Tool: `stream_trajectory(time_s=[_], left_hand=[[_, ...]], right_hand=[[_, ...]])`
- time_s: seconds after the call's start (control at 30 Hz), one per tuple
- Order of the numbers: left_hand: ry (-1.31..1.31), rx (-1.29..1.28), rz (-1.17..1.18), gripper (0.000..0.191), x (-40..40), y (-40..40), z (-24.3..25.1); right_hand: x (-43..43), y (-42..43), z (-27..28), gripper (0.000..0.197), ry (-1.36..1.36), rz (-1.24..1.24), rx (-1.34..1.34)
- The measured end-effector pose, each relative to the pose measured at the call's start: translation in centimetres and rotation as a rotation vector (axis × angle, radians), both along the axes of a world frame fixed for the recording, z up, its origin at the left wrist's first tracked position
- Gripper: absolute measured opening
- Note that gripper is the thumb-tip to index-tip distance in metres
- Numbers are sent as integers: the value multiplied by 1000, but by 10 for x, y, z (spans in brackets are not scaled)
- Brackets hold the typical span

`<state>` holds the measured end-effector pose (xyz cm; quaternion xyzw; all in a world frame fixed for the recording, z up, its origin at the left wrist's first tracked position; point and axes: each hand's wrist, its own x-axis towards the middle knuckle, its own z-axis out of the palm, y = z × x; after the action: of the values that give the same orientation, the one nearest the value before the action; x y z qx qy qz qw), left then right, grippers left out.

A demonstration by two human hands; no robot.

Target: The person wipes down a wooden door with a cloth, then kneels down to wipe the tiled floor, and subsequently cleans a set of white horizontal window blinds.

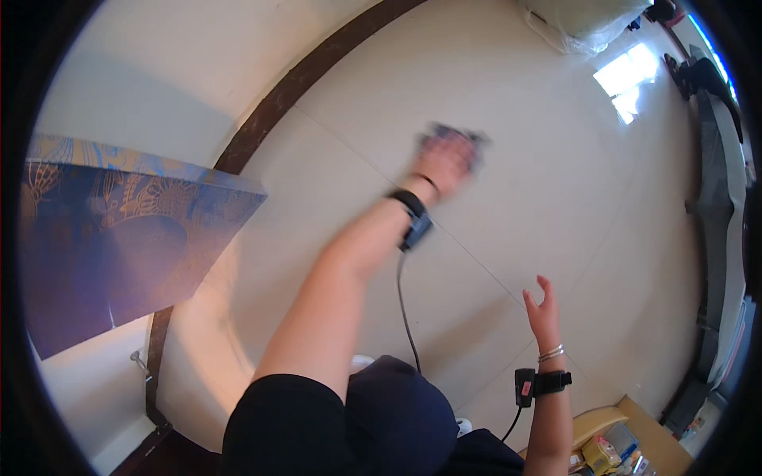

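My left hand is stretched forward over the pale tiled floor, palm down. Beneath its fingers is a dark grey cloth, apparently against the floor; hand and cloth are both blurred by motion. The cloth's middle is hidden under the hand. My right hand is held over the floor at the lower right with nothing in it, thumb and fingers apart. Each wrist carries a strapped dark device with a cable, and silver bangles circle the right one.
A blue and gold patterned panel juts in at left, near the wall's dark brown skirting. A cardboard box of small items stands at lower right. Grey furniture lines the right side. A plastic-wrapped object is at the top.
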<state>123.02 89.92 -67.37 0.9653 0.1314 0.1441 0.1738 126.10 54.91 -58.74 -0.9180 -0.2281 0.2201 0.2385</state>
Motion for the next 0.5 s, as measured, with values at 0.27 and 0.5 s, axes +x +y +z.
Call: stream_trajectory(time_s=[0.27,0.5], left_hand=[[224,52,840,52,-179,164,-16],[191,43,495,52,-129,181,-17]], right_hand=[[13,74,4,107,-132,82,-452],[24,112,7,111,-248,231,-779]])
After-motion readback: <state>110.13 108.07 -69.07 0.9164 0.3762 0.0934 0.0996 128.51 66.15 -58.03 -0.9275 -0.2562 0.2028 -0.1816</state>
